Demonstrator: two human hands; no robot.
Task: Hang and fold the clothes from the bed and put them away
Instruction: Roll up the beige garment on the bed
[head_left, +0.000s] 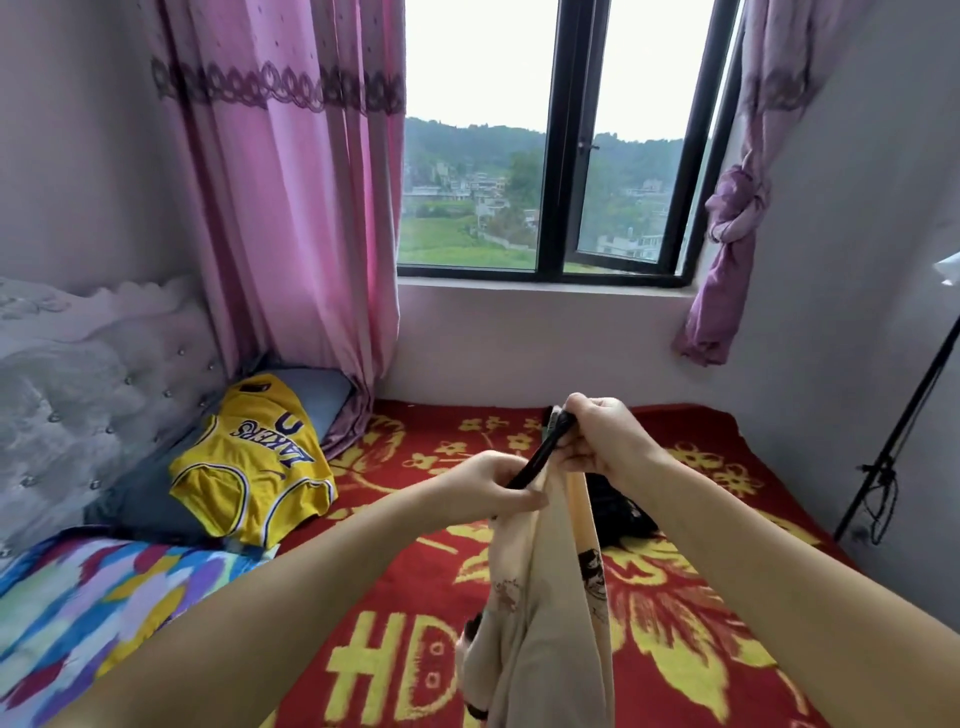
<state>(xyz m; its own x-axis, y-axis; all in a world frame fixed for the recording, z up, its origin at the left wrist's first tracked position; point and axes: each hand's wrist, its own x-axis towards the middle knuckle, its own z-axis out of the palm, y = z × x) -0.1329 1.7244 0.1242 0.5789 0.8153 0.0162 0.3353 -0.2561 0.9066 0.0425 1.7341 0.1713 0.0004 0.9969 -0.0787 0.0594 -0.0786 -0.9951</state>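
While both hands work above the bed (727, 649), head view: beige garment (540, 613), soft, limp, printed, hanging from a black hanger (540, 457), slim and rigid. Left hand (493, 486) pinches the hanger's lower arm; right hand (605, 441) clamps its upper end. Advice: seat each shoulder evenly before release. Yellow jersey (254, 462), slick mesh, lies on the pillow, awaiting its turn.

Both bare forearms reach forward over the bed (701, 597). The left hand (498, 486) pinches a black hanger (540, 452) (fingers curled), and the right hand (605, 439) grips its upper end.
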